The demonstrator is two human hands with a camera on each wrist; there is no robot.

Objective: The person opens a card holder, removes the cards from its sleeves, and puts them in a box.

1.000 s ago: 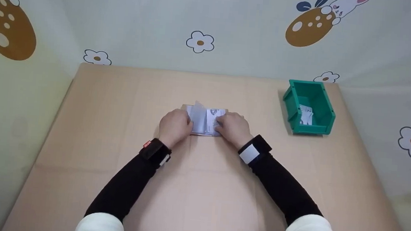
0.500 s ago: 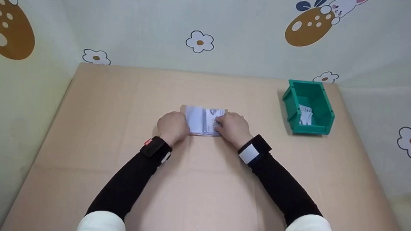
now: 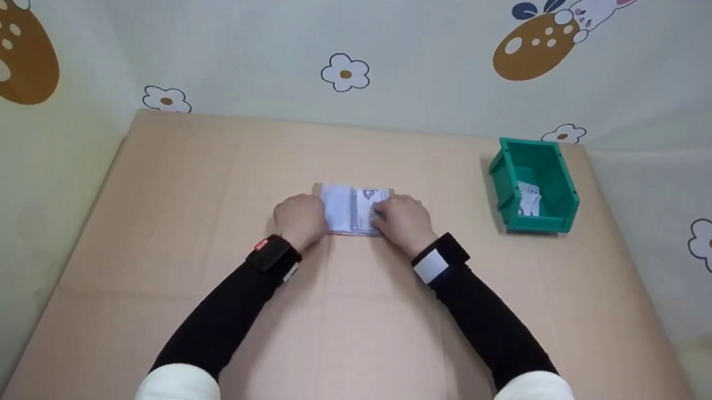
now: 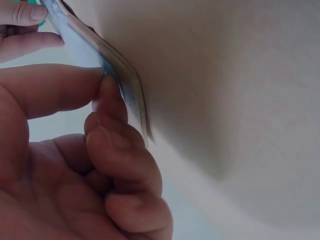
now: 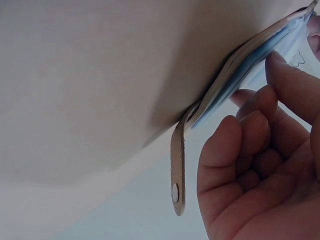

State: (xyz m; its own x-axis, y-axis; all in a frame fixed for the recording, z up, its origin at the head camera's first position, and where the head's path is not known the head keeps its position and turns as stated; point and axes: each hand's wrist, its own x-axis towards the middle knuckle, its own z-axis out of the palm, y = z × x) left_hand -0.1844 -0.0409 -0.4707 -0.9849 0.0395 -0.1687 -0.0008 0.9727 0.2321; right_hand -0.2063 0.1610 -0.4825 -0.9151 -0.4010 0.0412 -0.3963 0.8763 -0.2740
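An open card holder with a tan cover and clear plastic sleeves lies in the middle of the table. A printed white card shows in its right-hand sleeve; the left-hand page looks plain. My left hand pinches the left page edge between thumb and index finger, plainest in the left wrist view. On the other side, my right hand has its thumb and index finger at the right page, the remaining fingers curled. A strap with a metal snap hangs from the cover in the right wrist view.
A green bin stands at the table's back right, with several white printed cards inside. Light brown covering spreads over the table. A patterned curtain borders the back and sides.
A raised clear sleeve has come down flat on the left page. My left hand has shifted slightly left and toward me; my right hand has stayed in place.
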